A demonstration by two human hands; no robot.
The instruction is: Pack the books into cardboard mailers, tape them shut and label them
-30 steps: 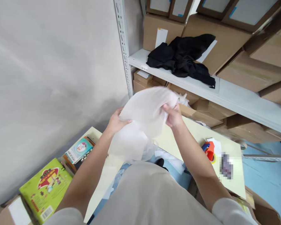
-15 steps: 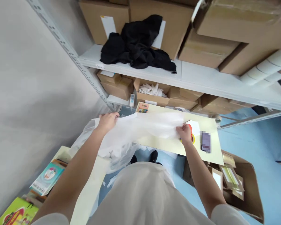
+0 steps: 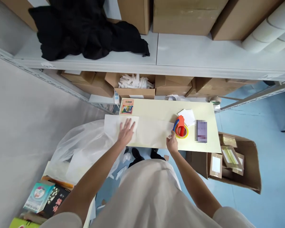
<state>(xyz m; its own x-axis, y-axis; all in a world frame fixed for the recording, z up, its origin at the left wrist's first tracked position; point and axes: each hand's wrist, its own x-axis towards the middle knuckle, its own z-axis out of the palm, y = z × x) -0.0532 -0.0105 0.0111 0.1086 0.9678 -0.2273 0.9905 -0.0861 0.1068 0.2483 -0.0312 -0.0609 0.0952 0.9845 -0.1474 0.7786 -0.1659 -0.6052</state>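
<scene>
A thin translucent white sheet (image 3: 152,131) lies stretched along the pale table. My left hand (image 3: 126,131) rests flat, fingers spread, on a more opaque white piece (image 3: 111,122) at the sheet's left end. My right hand (image 3: 172,143) is closed at the sheet's right end by the table's front edge; its fingertips appear to pinch the sheet. Just beyond those fingers sits a red tape dispenser (image 3: 180,123) with a blue handle and a roll of yellow-edged tape. White papers (image 3: 187,116) lie behind the dispenser.
A blurred-out phone (image 3: 201,131) lies right of the dispenser, and a small orange booklet (image 3: 127,106) at the back left. Clear plastic (image 3: 78,139) bulges at left. An open carton (image 3: 249,164) with packages stands at right. A shelf (image 3: 180,52) overhangs the back.
The sheet has come down from the air onto the table. My left hand has moved right and flattened on it; my right hand has moved left, off the dispenser's front. The view has shifted.
</scene>
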